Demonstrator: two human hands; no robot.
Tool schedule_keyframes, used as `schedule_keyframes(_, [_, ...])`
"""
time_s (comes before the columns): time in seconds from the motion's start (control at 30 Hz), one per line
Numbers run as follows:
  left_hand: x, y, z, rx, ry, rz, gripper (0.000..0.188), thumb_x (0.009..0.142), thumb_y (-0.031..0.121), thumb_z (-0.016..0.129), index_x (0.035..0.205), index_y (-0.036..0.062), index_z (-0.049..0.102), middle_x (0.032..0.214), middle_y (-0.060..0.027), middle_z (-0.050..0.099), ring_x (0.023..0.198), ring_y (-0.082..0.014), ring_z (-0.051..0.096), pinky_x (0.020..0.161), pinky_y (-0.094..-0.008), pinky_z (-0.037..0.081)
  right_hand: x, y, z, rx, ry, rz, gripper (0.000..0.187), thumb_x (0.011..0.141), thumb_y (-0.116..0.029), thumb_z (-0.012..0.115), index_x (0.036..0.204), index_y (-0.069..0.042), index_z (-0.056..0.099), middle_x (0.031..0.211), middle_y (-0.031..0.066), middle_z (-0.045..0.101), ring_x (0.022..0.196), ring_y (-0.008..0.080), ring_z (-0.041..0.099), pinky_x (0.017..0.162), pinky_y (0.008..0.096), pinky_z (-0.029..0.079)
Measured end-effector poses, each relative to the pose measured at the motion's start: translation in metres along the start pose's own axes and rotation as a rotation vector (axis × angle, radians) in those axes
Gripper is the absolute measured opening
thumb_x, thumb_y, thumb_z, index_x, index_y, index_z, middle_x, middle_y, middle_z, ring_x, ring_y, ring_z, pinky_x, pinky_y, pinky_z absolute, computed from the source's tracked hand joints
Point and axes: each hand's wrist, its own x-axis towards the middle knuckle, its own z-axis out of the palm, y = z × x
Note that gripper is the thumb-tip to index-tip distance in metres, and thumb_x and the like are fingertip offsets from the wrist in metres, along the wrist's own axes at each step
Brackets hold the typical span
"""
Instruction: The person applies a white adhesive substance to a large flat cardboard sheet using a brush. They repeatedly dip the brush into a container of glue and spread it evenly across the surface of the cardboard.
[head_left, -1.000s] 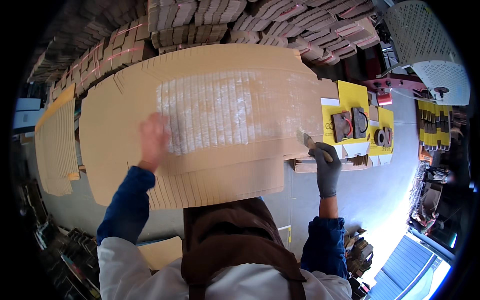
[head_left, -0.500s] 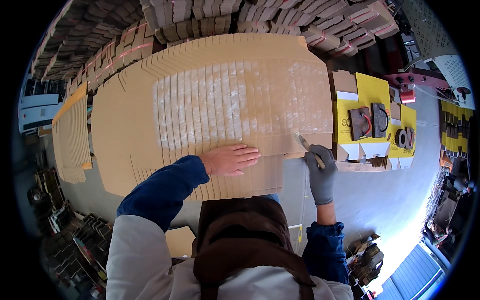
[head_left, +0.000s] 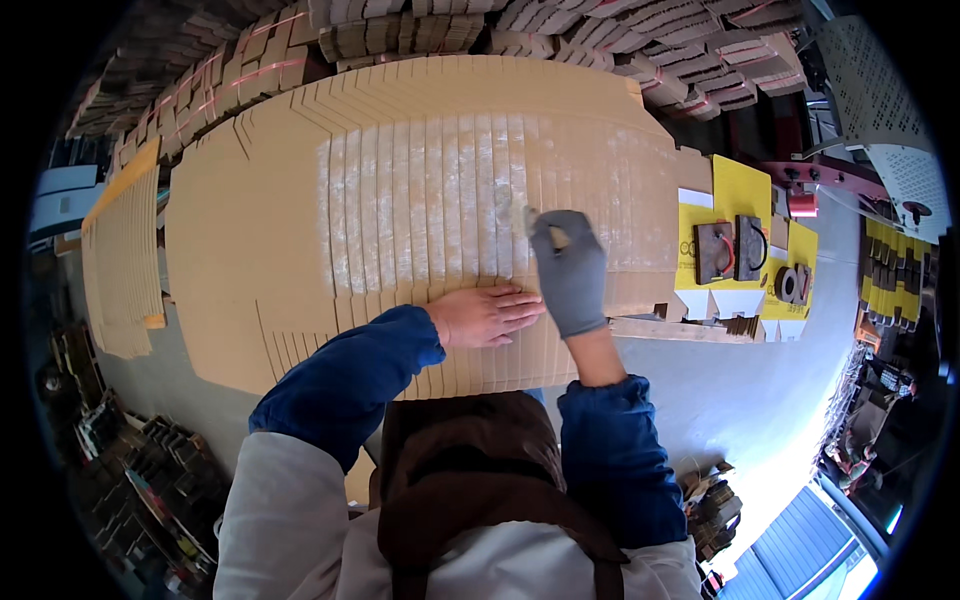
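Note:
Brown cardboard sheets [head_left: 240, 210] lie fanned out in overlapping strips before me, with whitish smears [head_left: 430, 190] across their middle. My bare left hand [head_left: 490, 315] rests flat on the strips near the front edge, fingers stretched out to the right. In a grey glove, my right hand [head_left: 572, 270] is closed around a brush [head_left: 523, 215]. Its pale bristles are at the cardboard, at the right end of the whitest strips. Most of the brush's handle is hidden by the glove.
Yellow printed cardboard [head_left: 745, 190] lies at the right, bearing two dark blocks with handles [head_left: 715, 252] and tape rolls [head_left: 790, 285]. Tied cardboard bundles [head_left: 400, 40] are piled along the back. Another fanned stack [head_left: 120, 265] stands at the left.
My right hand has moved left and away from me with the brush, from the right front edge to the middle of the strips. My left hand stays flat on the cardboard.

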Motion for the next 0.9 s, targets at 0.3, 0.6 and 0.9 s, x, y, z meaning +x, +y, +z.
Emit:
schedule_keyframes(0.3, [0.001, -0.007, 0.001, -0.041, -0.036, -0.009, 0.059, 0.098, 0.036, 0.048, 0.148, 0.0054, 0.039, 0.158, -0.0092, 0.034, 0.147, -0.0205, 0.027, 0.123, -0.0379, 0.019, -0.009, -0.001, 0.013, -0.074, -0.100, -0.043, 0.011, 0.083, -0.012, 0.068, 0.094, -0.009, 0.066, 0.097, 0.0133, 0.065, 0.080, 0.0367, 0.066, 0.070, 0.0416, 0.055])
schedule_keyframes(0.6, [-0.001, -0.002, 0.003, -0.057, -0.072, -0.005, 0.060, 0.101, 0.041, 0.044, 0.149, 0.0057, 0.039, 0.158, -0.0108, 0.034, 0.147, -0.0234, 0.028, 0.124, -0.0384, 0.015, -0.047, 0.005, -0.005, -0.067, -0.138, -0.125, 0.010, 0.084, -0.006, 0.066, 0.093, -0.005, 0.064, 0.094, 0.0157, 0.063, 0.075, 0.0380, 0.065, 0.066, 0.0418, 0.054])
schedule_keyframes(0.9, [0.002, -0.001, -0.007, 0.016, -0.110, 0.000, 0.063, 0.100, 0.042, 0.045, 0.150, 0.0048, 0.037, 0.159, -0.0097, 0.032, 0.148, -0.0228, 0.025, 0.124, -0.0391, 0.016, -0.050, 0.020, -0.037, -0.265, -0.238, -0.076, 0.013, 0.085, -0.008, 0.066, 0.098, -0.008, 0.065, 0.100, 0.0158, 0.063, 0.079, 0.0384, 0.066, 0.068, 0.0449, 0.054])
